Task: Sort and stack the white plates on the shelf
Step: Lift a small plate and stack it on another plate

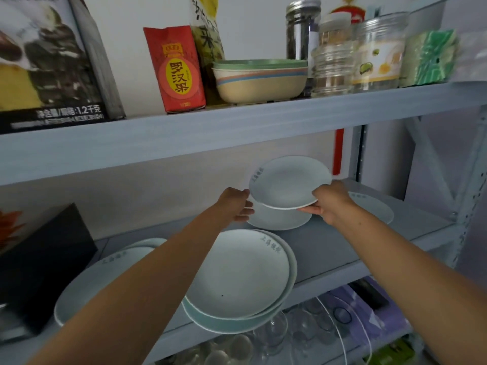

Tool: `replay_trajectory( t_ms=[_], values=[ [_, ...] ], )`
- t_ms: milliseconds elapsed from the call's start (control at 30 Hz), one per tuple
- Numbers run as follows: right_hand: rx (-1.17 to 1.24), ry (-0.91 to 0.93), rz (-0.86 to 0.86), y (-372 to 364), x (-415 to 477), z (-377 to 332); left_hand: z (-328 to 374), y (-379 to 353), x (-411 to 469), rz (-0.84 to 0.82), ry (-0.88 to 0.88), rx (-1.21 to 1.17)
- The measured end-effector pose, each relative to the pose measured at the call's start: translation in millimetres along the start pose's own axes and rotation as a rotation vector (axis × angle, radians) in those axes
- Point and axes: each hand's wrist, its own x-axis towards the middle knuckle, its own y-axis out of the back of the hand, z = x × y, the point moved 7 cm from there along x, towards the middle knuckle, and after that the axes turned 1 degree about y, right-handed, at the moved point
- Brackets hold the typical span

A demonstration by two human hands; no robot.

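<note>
At the far left of the shelf [340, 246] stands a black box [39, 262]. Next to it lies a big plate [84, 288]. The left arm crosses over it, so its right side is hidden. A bit more to the right, at the front, sit two stacked plates [237, 275], with the top one pushed a little to the left of the one below. Farther back, the left hand [235, 204] is at the left edge of a lower plate [279, 218] that lies flat on the shelf. Its fingers curl at that rim, but it is hard to tell if they grip it or only touch it. Just above that plate is the lifted plate [290, 180], tilted with its back edge up. The right hand [329, 201] holds it at the right front rim, thumb on top and fingers under. Behind the right hand lies a far plate [376, 208], partly hidden by that hand. The gray writing on the plates is too blurry to read.
</note>
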Motion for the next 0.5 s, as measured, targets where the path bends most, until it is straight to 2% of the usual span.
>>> replay_trajectory(
  t_ms=[67,500],
  values=[
    [-0.012,-0.021,-0.077,-19.8,-7.9,2.1,-4.1,11.8,-10.7,-0.022,0.023,-0.037],
    [-0.112,-0.109,-0.408,-141.6,-47.7,28.4,-15.7,142.8,-77.3,0.273,0.025,-0.038]
  ],
)
